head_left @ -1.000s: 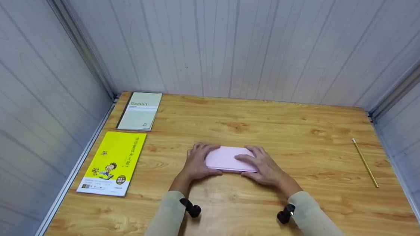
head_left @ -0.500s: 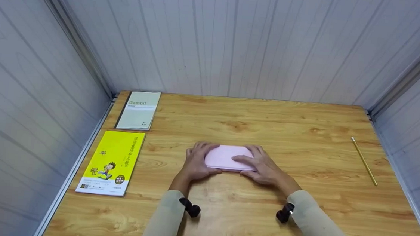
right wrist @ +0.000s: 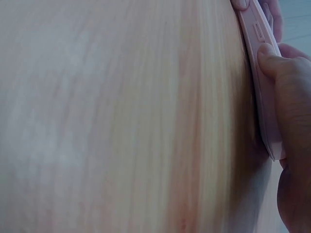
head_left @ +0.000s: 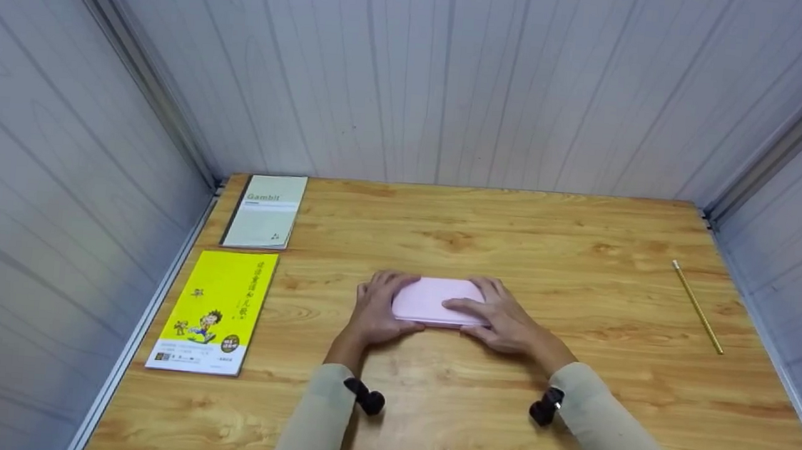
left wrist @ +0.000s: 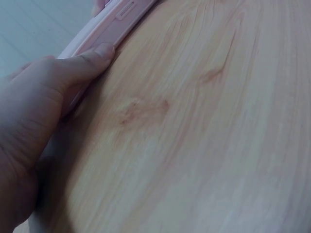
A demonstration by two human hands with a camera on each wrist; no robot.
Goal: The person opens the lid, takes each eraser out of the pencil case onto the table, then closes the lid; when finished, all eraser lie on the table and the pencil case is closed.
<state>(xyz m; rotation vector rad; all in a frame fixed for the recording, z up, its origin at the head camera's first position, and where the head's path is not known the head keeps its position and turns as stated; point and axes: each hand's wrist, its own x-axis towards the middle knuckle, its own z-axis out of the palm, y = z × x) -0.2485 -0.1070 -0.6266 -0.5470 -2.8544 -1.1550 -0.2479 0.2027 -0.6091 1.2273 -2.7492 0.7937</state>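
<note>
I am gripping the shut pink case (head_left: 432,300) at both ends, left hand (head_left: 374,309) and right hand (head_left: 501,319) clamped on it, lid not yet lifted off the counter (head_left: 584,268).

From my head view the light is even and fairly bright, diffuse, with no hard glare on the bench (head_left: 582,282). Soft, short shadows sit under the forearms and the wrist cameras. The wide lens bends the wall panels outward at the frame edges. That view is reasonably sharp, slightly soft overall. Both wrist views are dimmer and blurry: the wood grain smears, the left hand (left wrist: 34,126) is out of focus, and the right hand (right wrist: 291,126) looms dark at the edge.
</note>
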